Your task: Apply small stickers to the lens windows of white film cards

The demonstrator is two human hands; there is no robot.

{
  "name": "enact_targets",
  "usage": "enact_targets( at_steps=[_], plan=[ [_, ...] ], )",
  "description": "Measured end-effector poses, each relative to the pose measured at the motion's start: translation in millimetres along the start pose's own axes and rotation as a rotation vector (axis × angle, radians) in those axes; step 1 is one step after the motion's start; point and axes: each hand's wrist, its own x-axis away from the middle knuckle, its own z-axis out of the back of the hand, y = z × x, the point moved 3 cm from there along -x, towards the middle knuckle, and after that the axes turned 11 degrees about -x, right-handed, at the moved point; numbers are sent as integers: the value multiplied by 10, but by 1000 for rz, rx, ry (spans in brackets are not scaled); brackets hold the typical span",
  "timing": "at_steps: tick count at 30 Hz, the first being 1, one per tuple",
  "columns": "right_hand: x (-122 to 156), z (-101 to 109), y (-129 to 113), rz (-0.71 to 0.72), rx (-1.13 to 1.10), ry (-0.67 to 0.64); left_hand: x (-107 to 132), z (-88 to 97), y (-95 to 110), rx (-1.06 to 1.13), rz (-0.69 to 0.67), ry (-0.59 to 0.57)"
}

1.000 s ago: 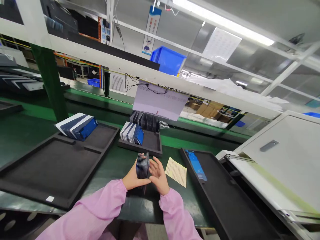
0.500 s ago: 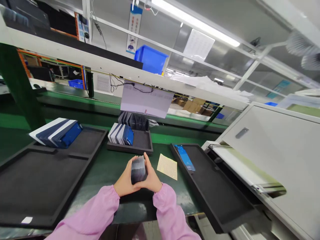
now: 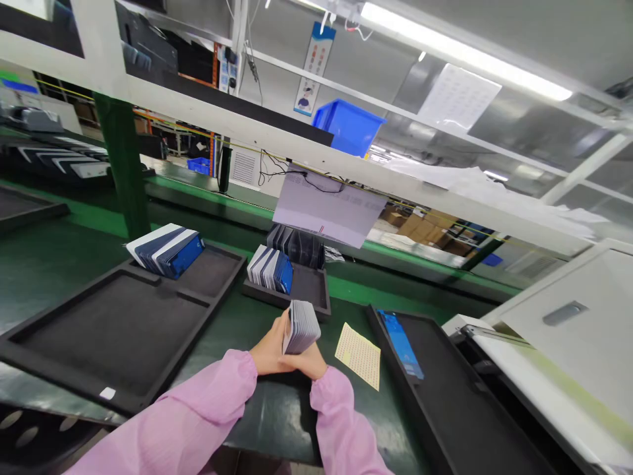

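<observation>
Both my hands hold one stack of thin grey plates [image 3: 301,325] upright above the green bench. My left hand [image 3: 270,351] is wrapped round its left side and bottom. My right hand [image 3: 309,362] cups it from below on the right, its fingers mostly hidden by the stack. Just behind the stack sits a small black tray [image 3: 311,290] with more plates, white, grey and blue, leaning in a row [image 3: 271,270].
A large black tray [image 3: 113,330] at left carries a fanned pile of blue and white plates [image 3: 165,248]. At right a long black tray [image 3: 455,389] holds one blue piece [image 3: 400,334]. A yellowish sticker sheet [image 3: 359,354] lies between. A white machine [image 3: 573,343] stands far right.
The stack has tilted, so its pale flat face now shows instead of its dark edges. My right hand has dropped from the stack's side to beneath it. The camera swung back left.
</observation>
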Motion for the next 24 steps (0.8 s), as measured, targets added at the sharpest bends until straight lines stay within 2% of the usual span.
enact_targets(
  at_steps=[4, 7, 9, 11, 15, 19, 24],
  plan=[
    [22, -33, 125, -53, -29, 20, 89, -66, -58, 6, 49, 10],
    [40, 47, 86, -79, -81, 18, 127, -58, 7, 37, 124, 10],
    [55, 114, 27, -112, -137, -16, 136, -48, 67, 155, 208, -71],
    [81, 169, -32, -144, -196, -59, 137, -51, 123, 386, 302, -151],
    [139, 207, -111, -178, -273, -103, 144, -123, 174, 795, 518, -167],
    [178, 197, -174, -201, -268, -100, 169, -234, 221, 944, 617, -246],
    [176, 289, -286, -90, -199, 50, 202, -225, 263, 1022, 629, -243]
  ],
)
